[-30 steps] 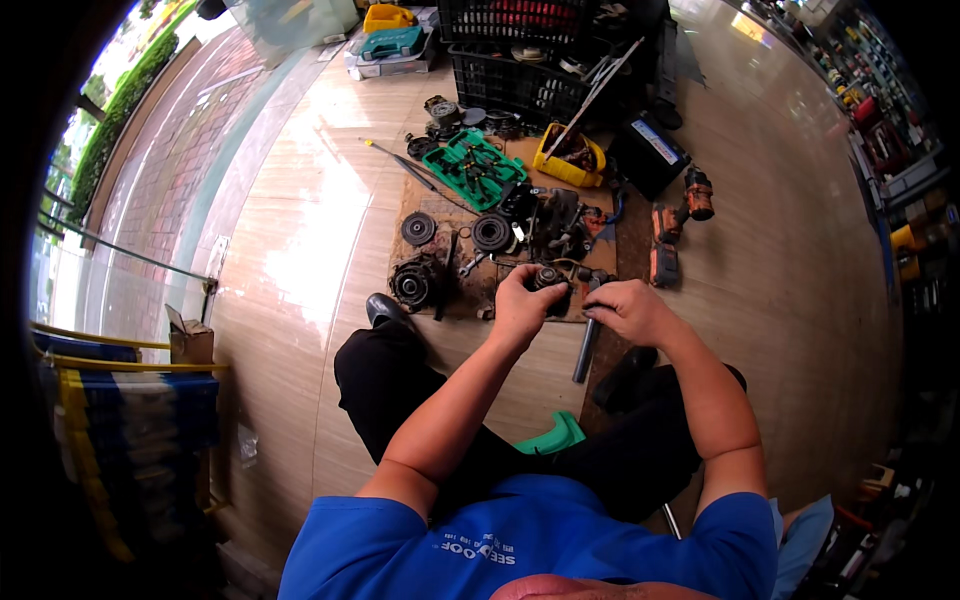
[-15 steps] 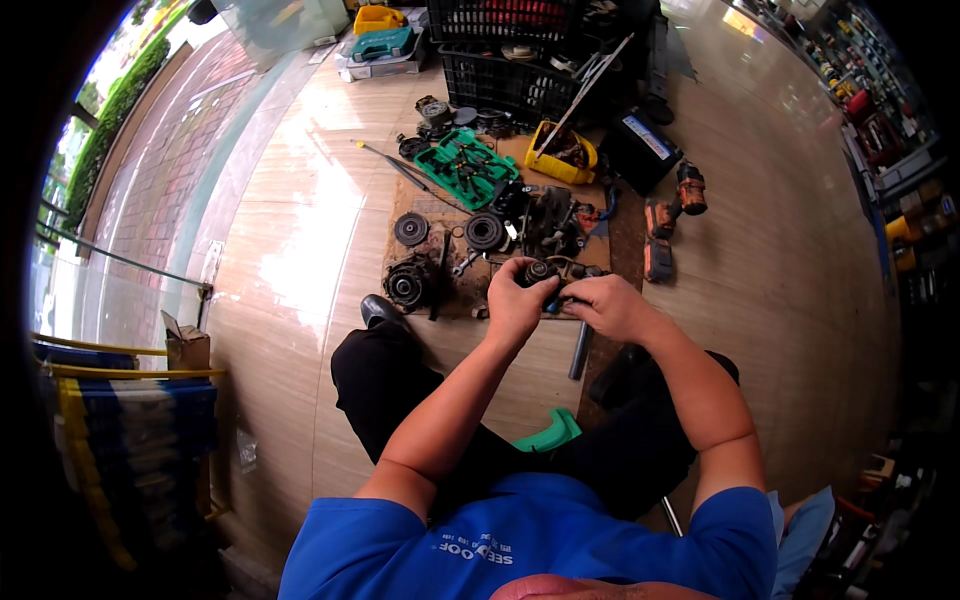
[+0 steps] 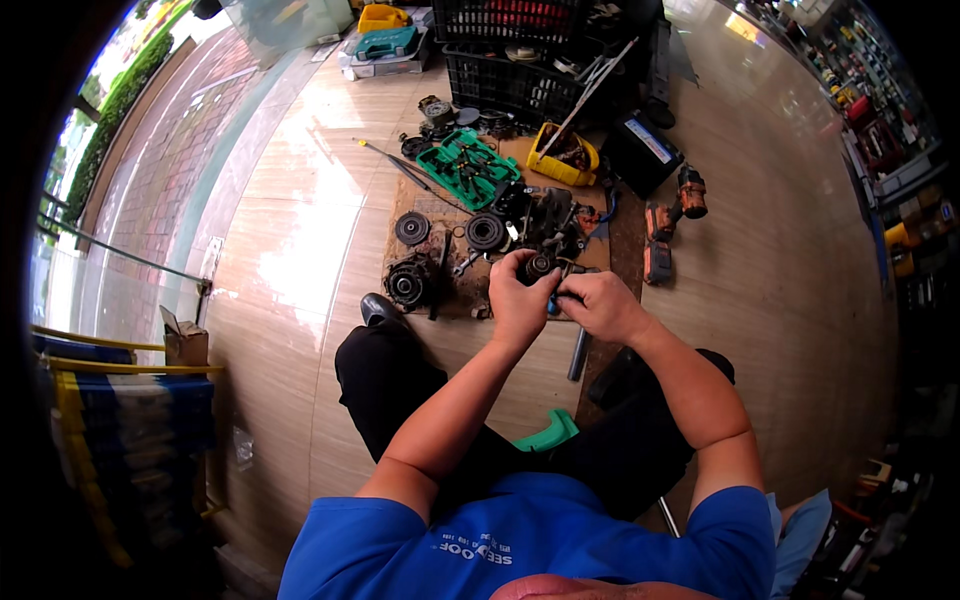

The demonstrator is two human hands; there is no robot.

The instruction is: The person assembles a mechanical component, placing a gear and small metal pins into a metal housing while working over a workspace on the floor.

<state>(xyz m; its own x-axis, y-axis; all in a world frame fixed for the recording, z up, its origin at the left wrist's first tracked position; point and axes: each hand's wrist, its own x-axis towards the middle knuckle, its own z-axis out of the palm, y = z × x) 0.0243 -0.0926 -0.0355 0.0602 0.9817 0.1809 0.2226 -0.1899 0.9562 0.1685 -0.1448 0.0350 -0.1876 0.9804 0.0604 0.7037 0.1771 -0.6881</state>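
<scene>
My left hand is closed around a small round dark metal part, its circular face turned up. My right hand is close beside it, thumb and fingers pinched together; what sits in the pinch is too small to make out. Just beyond my hands lies a dark greasy machine assembly. A black ring-shaped part, a smaller round disc and a larger round metal housing lie to the left on a stained cardboard sheet. A wrench rests between them.
Farther off are a green tool case, a yellow container, a black box and stacked black crates. An orange-and-black cordless tool lies at right. A metal tube and green curved piece lie near my legs.
My right hand has shifted slightly left, closer to the round part, its fingers more bent. My left hand keeps its hold on the part.
</scene>
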